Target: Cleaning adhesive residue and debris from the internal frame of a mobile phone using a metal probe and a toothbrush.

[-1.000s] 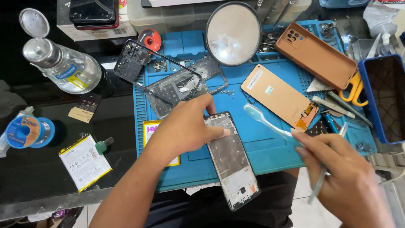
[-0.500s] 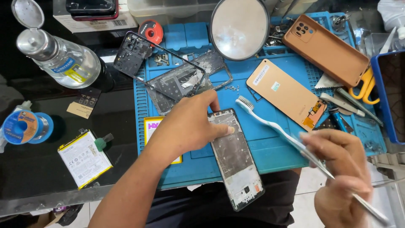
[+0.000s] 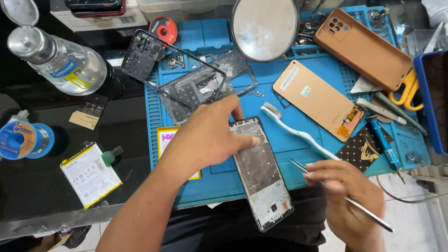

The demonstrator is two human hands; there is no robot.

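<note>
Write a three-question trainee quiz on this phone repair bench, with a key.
1. True or false: the left hand presses on the phone frame.
2. What does the right hand hold? A) scissors B) toothbrush and tweezers C) battery
3. Fill in: the round mirror stands at the ___ edge of the blue mat.

Key: 1 true. 2 B: toothbrush and tweezers. 3 far.
</note>
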